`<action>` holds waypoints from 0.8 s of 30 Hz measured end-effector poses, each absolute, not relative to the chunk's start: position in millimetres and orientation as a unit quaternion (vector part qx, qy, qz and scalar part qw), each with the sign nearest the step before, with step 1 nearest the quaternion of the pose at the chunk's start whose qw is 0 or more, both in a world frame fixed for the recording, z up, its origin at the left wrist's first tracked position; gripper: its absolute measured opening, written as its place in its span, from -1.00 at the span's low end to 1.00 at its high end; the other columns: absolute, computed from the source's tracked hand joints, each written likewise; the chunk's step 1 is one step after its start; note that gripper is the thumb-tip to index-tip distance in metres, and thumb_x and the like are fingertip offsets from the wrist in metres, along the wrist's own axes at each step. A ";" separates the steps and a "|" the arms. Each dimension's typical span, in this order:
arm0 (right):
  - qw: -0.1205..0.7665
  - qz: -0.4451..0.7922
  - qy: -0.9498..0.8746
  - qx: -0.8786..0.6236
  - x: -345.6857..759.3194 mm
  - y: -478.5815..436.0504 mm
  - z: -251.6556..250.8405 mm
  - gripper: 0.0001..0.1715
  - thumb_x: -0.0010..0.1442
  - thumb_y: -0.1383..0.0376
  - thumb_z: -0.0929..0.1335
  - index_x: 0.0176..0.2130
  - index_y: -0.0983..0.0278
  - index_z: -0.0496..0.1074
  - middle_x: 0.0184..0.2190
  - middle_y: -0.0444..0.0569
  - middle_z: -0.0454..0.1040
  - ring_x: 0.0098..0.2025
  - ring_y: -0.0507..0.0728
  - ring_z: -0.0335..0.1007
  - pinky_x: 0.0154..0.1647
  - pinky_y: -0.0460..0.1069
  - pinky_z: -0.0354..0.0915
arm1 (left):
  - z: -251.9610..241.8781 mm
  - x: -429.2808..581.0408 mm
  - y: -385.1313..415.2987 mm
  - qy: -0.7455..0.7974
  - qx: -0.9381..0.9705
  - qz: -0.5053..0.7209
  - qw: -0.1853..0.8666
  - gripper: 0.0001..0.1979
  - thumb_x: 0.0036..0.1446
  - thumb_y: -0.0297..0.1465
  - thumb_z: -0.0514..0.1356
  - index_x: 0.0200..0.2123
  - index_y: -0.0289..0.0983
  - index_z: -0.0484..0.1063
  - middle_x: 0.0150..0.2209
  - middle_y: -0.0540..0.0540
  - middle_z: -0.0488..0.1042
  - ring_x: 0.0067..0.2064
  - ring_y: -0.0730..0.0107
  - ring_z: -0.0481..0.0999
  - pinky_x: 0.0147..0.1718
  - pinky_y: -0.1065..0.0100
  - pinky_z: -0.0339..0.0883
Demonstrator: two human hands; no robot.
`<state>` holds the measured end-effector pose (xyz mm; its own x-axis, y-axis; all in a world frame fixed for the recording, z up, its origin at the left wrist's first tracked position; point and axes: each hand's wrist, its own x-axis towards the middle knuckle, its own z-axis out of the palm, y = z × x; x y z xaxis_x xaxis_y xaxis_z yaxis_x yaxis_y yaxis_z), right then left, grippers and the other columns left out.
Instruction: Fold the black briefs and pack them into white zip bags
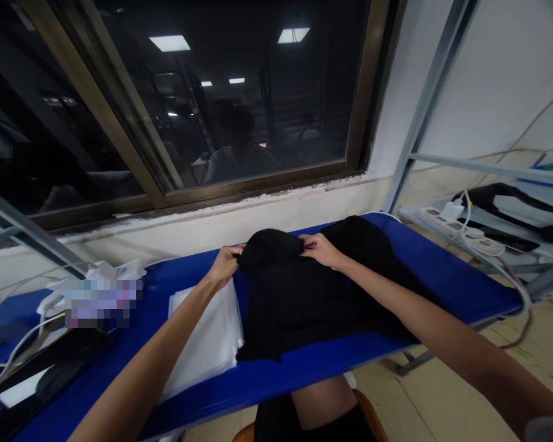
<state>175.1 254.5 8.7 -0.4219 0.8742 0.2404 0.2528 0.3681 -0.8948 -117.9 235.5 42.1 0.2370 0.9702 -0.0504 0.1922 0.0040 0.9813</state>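
A black garment (290,301) lies spread on the blue table; whether it is a top or something else I cannot tell. My left hand (224,265) pinches its far left corner. Further right along the same far edge, my right hand (321,250) grips the cloth between thumb and fingers. The cloth bulges up between the two hands. More black fabric (362,236) is bunched behind and right of my right forearm, and I cannot tell if it is a separate piece. Beside the garment, partly under my left forearm, is a stack of whitish plastic bags (205,344).
The blue tabletop (276,383) stands against the wall below a dark window (258,92). White adapters and cables (105,273) crowd its left end. On the right, a metal rack (424,110) holds a power strip (461,230) and a black frame-like object (520,202); a cable hangs beside the table.
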 end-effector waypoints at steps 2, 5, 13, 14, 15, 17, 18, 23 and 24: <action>0.348 0.421 -0.764 -0.343 186.9 253.2 14.8 -0.90 0.08 0.30 0.45 -0.43 0.24 0.62 -0.04 0.02 0.57 0.04 0.21 0.47 0.14 0.08 0.31 | 57.5 -132.4 226.9 0.458 0.639 0.341 0.516 -0.89 -0.25 -0.51 0.39 -0.66 -0.24 0.53 -0.08 -0.15 0.63 0.09 0.02 0.53 0.03 0.19 0.41; 0.280 0.433 -0.796 -0.315 210.8 258.2 23.7 -0.74 0.03 0.29 0.51 -0.20 0.19 0.69 0.05 0.03 0.55 -0.03 0.17 0.50 0.08 0.06 0.35 | 81.1 -152.9 221.2 0.403 0.728 0.213 0.512 -0.97 -0.06 -0.41 0.38 -0.47 -0.20 0.67 0.13 -0.20 0.55 0.24 -0.06 0.44 0.16 0.11 0.35; 0.200 0.403 -0.799 -0.399 229.1 283.7 31.6 -0.45 0.07 0.16 0.52 0.03 0.32 0.60 -0.12 0.14 0.64 -0.12 0.15 0.56 -0.06 -0.01 0.42 | 59.4 -115.0 265.6 0.460 0.798 0.127 0.368 -0.58 -0.09 -0.26 0.42 -0.13 -0.31 0.59 -0.12 -0.20 0.62 -0.07 0.13 0.55 -0.04 0.20 0.37; 0.206 0.392 -0.802 -0.401 228.2 284.0 31.6 -0.48 0.11 0.12 0.50 0.03 0.31 0.61 -0.09 0.14 0.64 -0.09 0.16 0.56 -0.03 0.00 0.41 | 55.4 -110.3 270.7 0.457 0.800 0.103 0.374 -0.60 -0.16 -0.29 0.46 -0.21 -0.32 0.60 -0.22 -0.17 0.62 -0.16 0.16 0.55 -0.11 0.24 0.38; 0.206 0.378 -0.806 -0.407 228.0 284.0 31.6 -0.51 0.12 0.11 0.50 0.00 0.30 0.62 -0.10 0.13 0.64 -0.10 0.17 0.57 -0.03 0.02 0.41 | 53.3 -108.1 274.2 0.453 0.804 0.085 0.377 -0.64 -0.20 -0.31 0.47 -0.28 -0.32 0.59 -0.31 -0.13 0.60 -0.23 0.20 0.54 -0.18 0.27 0.36; 0.196 0.346 -0.815 -0.422 229.5 283.8 31.9 -0.61 0.08 0.12 0.53 -0.15 0.32 0.66 -0.22 0.12 0.66 -0.18 0.20 0.58 -0.11 0.03 0.42 | 53.9 -110.1 276.6 0.445 0.811 0.070 0.373 -0.68 -0.14 -0.29 0.45 -0.29 -0.31 0.56 -0.36 -0.09 0.57 -0.29 0.27 0.51 -0.24 0.32 0.33; 0.191 0.328 -0.820 -0.429 230.7 283.9 32.4 -0.67 0.05 0.15 0.54 -0.23 0.33 0.66 -0.28 0.10 0.66 -0.22 0.22 0.58 -0.15 0.04 0.41 | 55.9 -113.2 275.9 0.441 0.815 0.075 0.368 -0.69 -0.06 -0.27 0.41 -0.25 -0.31 0.55 -0.33 -0.10 0.57 -0.28 0.28 0.50 -0.25 0.33 0.32; 0.196 0.243 -0.838 -0.447 233.0 276.4 44.5 -0.80 0.14 0.29 0.48 -0.20 0.31 0.63 -0.23 0.07 0.65 -0.15 0.21 0.56 -0.08 0.03 0.38 | 67.4 -120.6 265.3 0.430 0.833 0.103 0.334 -0.60 0.02 -0.28 0.36 -0.08 -0.33 0.49 -0.20 -0.17 0.57 -0.16 0.26 0.53 -0.19 0.31 0.34; 0.194 0.233 -0.841 -0.448 233.5 270.5 48.7 -0.78 0.15 0.31 0.48 -0.16 0.30 0.62 -0.19 0.07 0.64 -0.11 0.22 0.55 -0.04 0.05 0.36 | 69.2 -119.1 260.7 0.431 0.837 0.107 0.320 -0.62 -0.02 -0.31 0.38 -0.11 -0.32 0.49 -0.21 -0.16 0.56 -0.17 0.25 0.52 -0.18 0.31 0.34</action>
<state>233.5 270.5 48.7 -0.5232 0.8441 0.1169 0.6634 0.4896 -0.5659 -119.1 260.7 69.2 0.6061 0.7896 -0.0960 0.6527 -0.4248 0.6273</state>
